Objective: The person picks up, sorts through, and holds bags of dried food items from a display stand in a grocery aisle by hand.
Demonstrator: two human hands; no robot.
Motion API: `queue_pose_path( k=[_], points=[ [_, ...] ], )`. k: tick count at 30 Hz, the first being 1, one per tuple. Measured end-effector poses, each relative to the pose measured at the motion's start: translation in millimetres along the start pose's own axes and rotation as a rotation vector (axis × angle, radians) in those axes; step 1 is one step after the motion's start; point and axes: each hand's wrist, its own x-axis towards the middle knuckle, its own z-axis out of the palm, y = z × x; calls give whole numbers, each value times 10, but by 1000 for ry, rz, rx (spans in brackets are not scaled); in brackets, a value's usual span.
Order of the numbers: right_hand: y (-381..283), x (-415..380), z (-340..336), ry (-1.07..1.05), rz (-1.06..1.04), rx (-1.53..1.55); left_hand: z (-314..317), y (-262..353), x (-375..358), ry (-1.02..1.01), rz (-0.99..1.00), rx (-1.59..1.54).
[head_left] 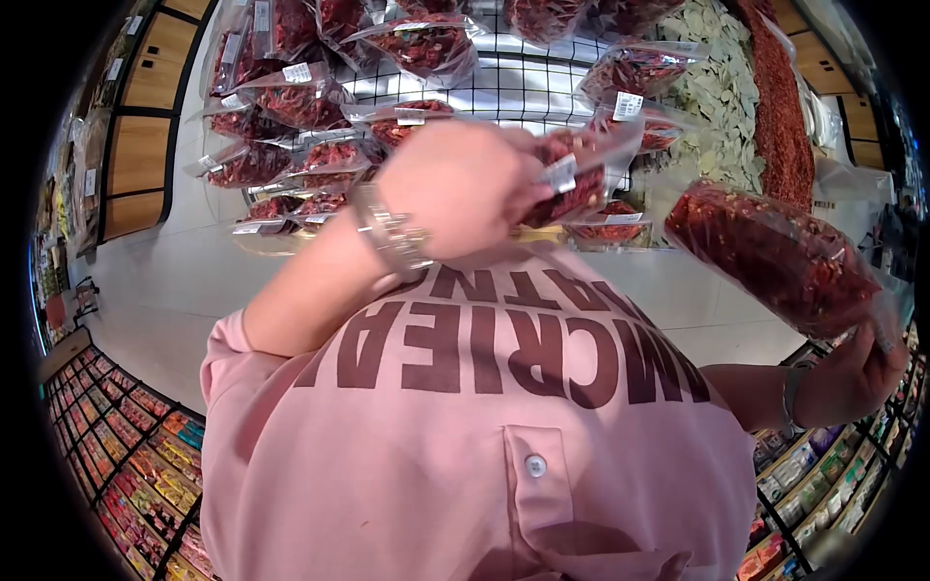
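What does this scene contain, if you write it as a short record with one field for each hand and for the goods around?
Left hand: blurred left hand, fingers on a small labelled bag of dried red chilies
Left wrist: metal band
Right hand: right hand, gripping one end of a larger clear bag of dried red chilies, tilted
Display: black wire grid with similar bags on both sides
Beside display: pale dried leaves
Label text: unreadable

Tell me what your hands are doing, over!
Left hand: gripping shorter red bag. Right hand: holding longer red bag by one end. Other bags crowd the left hand.
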Motion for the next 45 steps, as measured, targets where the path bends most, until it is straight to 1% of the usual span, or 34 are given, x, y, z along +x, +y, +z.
queue_pose_path(
  k=[1,3,4,5,6,7,8,9,10,11,12,13,14,15,16,18,20,22,24,26,28,29,32,33,34,37,38,41,42,45],
  points=[
    [-2,4,10,-11,-3,-9,-201,20,-95,112,-2,-6],
    [-4,-3,31,-33,-7,-27,-567,1,-317,222,-29,-159],
    [-24,-30,146,-18,16,-207,-700,-41,-464,304,-1,-206],
    [-49,-59,250,-94,0,-238,-782,-80,-604,385,26,-253],
    [-113,-86,419,-219,35,-9,-798,-93,-705,543,40,-272],
    [-191,-144,600,-399,43,172,-811,-101,-808,701,54,-291],
    [-247,-285,769,-451,138,269,-844,-113,-962,782,-14,-264],
    [-228,-366,945,-594,150,528,-879,-120,-1135,863,-82,-236],
    [-349,-472,1075,-653,206,330,-849,-119,-1315,1016,-216,-338],
    [-253,-595,1249,-699,58,396,-860,-206,-1567,1129,-221,-441],
    [-229,-712,1368,-758,65,434,-871,-293,-1819,1247,-215,-541],
    [-148,-836,1491,-793,-10,444,-869,-347,-2060,1307,-198,-469],
    [-59,-969,1587,-818,-31,422,-866,-402,-2301,1368,-186,-393],
    [-107,-1051,1678,-825,9,396,-863,-457,-2541,1427,-177,-315],
    [-81,-1175,1744,-841,30,367,-840,-500,-2683,1404,-198,-160],
    [-34,-1366,1854,-911,32,325,-826,-501,-2883,1401,-234,-93],
    [-22,-1456,1935,-1026,25,312,-802,-482,-2993,1449,-260,-266],
    [7,-1573,2018,-1114,-4,287,-816,-499,-3119,1402,-285,-390],
    [49,-1689,2086,-1201,-73,257,-843,-474,-3088,1305,-267,-533],
    [35,-1767,2122,-1261,-25,213,-833,-388,-2956,1156,-208,-687],
    [79,-1862,2142,-1327,24,191,-781,-321,-2761,1184,-224,-614],
    [134,-1954,2151,-1363,-13,126,-768,-318,-2687,1202,-225,-577],
    [165,-2139,2160,-1471,-159,58,-823,-280,-2708,963,-368,-369],
    [177,-2175,2176,-1484,-165,61,-849,-277,-2675,891,-404,-301],
    [188,-2211,2193,-1498,-172,63,-909,-242,-2585,769,-378,-281],
    [113,-2156,2248,-1540,-196,25,-956,-173,-2394,730,-470,-209],
    [18,-2033,2259,-1546,-192,8,-960,-186,-2407,698,-466,-174],
    [91,-1998,2362,-1605,-267,-64,-940,-197,-2391,710,-459,-198],
    [83,-1942,2388,-1688,-323,-114,-938,-212,-2412,704,-448,-183],
    [92,-1868,2405,-1667,-370,-109,-902,-186,-2434,754,-478,-259]
  ],
)
